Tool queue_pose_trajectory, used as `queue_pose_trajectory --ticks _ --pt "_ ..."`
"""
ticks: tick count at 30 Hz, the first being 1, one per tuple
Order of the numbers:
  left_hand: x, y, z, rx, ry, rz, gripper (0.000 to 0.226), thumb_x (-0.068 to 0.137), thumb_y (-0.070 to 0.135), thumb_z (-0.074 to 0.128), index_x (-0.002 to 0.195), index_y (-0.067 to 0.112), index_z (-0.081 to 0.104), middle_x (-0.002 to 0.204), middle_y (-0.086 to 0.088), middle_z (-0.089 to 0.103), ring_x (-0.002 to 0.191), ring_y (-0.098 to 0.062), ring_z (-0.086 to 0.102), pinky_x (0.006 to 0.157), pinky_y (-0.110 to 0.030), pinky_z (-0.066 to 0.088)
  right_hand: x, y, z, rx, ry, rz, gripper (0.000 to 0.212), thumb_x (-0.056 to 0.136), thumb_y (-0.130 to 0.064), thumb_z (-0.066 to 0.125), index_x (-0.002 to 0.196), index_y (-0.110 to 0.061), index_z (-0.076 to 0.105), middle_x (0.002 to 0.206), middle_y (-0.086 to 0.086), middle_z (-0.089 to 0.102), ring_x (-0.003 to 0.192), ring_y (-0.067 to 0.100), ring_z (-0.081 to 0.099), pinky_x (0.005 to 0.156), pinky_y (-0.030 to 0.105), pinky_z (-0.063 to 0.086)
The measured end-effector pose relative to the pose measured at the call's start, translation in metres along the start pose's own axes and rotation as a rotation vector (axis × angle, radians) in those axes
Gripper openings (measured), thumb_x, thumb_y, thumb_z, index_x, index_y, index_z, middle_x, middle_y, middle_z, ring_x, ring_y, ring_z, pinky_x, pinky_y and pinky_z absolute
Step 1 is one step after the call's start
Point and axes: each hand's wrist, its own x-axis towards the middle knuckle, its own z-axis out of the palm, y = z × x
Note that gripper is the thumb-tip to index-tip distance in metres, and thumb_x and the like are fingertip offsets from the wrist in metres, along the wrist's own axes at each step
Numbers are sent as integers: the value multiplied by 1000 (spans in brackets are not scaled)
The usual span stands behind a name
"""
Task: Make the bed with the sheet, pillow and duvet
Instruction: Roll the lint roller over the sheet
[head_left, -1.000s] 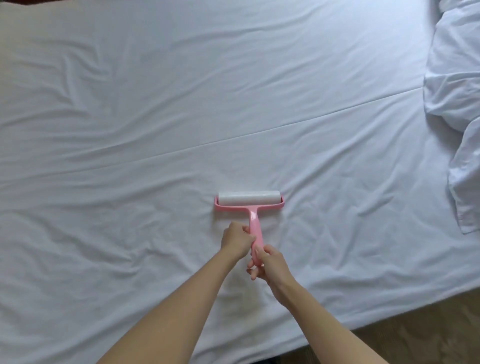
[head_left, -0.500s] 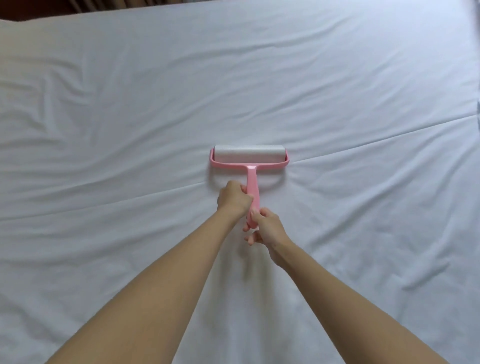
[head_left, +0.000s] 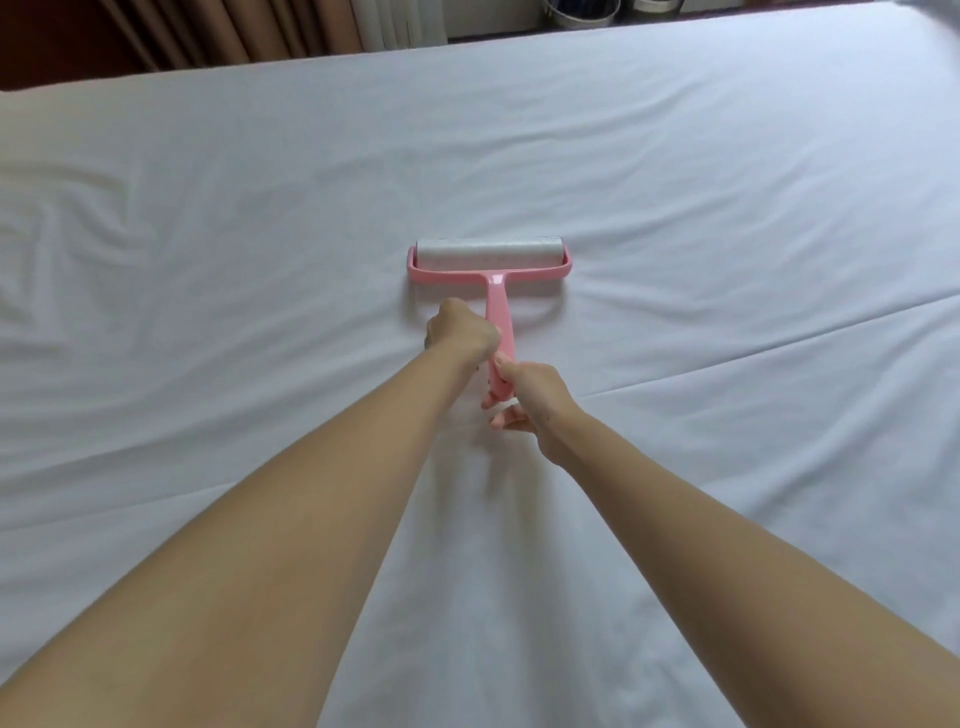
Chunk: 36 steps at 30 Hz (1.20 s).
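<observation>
Both hands are on the pink lint roller (head_left: 488, 270), which lies flat on the white sheet (head_left: 727, 197) about the middle of the bed (head_left: 571, 41). Its sticky roll (head_left: 488, 251) is on the far side and its handle (head_left: 500, 317) points back toward the person. The left-hand grip (head_left: 460, 330) is clenched round the upper handle, just near of the frame. The right-hand grip (head_left: 535, 397) grasps the handle's near end, with a couple of fingertips (head_left: 501, 418) showing beneath it. The arms are almost fully stretched, so the stroke looks close to its far limit.

The step in hand appears to be cleaning the spread sheet before pillow and duvet go on; neither of them is in view. To do it well, I would hold the roll level so that both ends press the cloth evenly, and bear down lightly. The sheet looks thin and loose and will likely ruck up ahead of the roll if pushed hard. Straight, overlapping lanes serve best, and the long fold crease (head_left: 779, 340) running from the right edge toward the hands is a useful guide line. The wrinkled patch (head_left: 78, 223) at the left wants smoothing by hand first, since a roller would skip over the folds. Reaching farther toward the curtains (head_left: 234, 31) calls for stepping round the bed, not leaning
</observation>
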Motion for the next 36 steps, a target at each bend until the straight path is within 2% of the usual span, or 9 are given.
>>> queue_pose_trajectory --ticks 4,8,12,17,20,23,26,32,36 --pt "-29 -31 16 13 -161 -83 24 88 3 57 112 0 61 105 -18 64 80 -27 55 65 -32 51 -19 50 -4 -14 -30 24 28 99 -32 42 84 -10 51 67 6 59 39 18 49 49 29 46" --pt "-68 -67 27 -47 -215 -122 18 89 4 55 104 -4 63 97 -23 63 77 -26 53 58 -27 45 -56 84 -6 -54 -20 48 28 97 -31 45 81 -9 51 64 8 59 46 22 52 41 23 40" --pt "-123 -106 34 15 -268 -168 9 90 11 57 88 4 63 85 -14 59 72 -26 53 69 -32 48 -105 124 -6 -109 -66 126 29 97 -33 44 82 -9 52 65 9 60 51 26 52 40 23 36" --pt "-217 -155 43 115 -310 -244 31 89 14 58 60 13 47 80 -14 57 70 -24 49 73 -34 50 -184 170 -7 -250 -174 232 24 95 -24 42 88 -7 58 68 5 54 52 17 54 38 21 39" --pt "-278 -178 39 165 -379 -309 22 90 14 56 71 5 60 74 -12 56 73 -24 49 72 -34 48 -243 188 -4 -247 -237 318 18 93 -18 46 91 -4 58 66 7 53 53 16 55 41 19 41" --pt "-332 -191 27 105 -398 -362 18 89 13 57 93 -4 63 99 -24 67 78 -29 60 75 -35 51 -299 195 -1 -242 -252 366 17 90 -13 55 100 0 60 65 9 59 50 12 54 47 15 43" --pt "-376 -189 10 40 -400 -382 29 90 8 56 112 -12 59 99 -20 63 72 -25 54 62 -30 47 -346 196 -1 -219 -234 320 21 89 -9 58 108 0 60 73 6 60 57 11 55 48 12 44" --pt "-442 -163 -32 -120 -305 -295 27 91 7 56 114 -6 62 118 -18 63 103 -26 59 85 -28 48 -408 175 -3 -166 -274 131 13 90 -4 57 103 -5 59 78 4 58 63 10 57 58 17 47" --pt "-490 -150 -56 -308 -160 -215 27 90 8 58 115 -3 60 110 -13 64 101 -23 59 85 -28 46 -440 155 -10 -223 -414 -11 20 89 -3 58 110 -3 59 82 4 57 70 12 57 64 21 47"
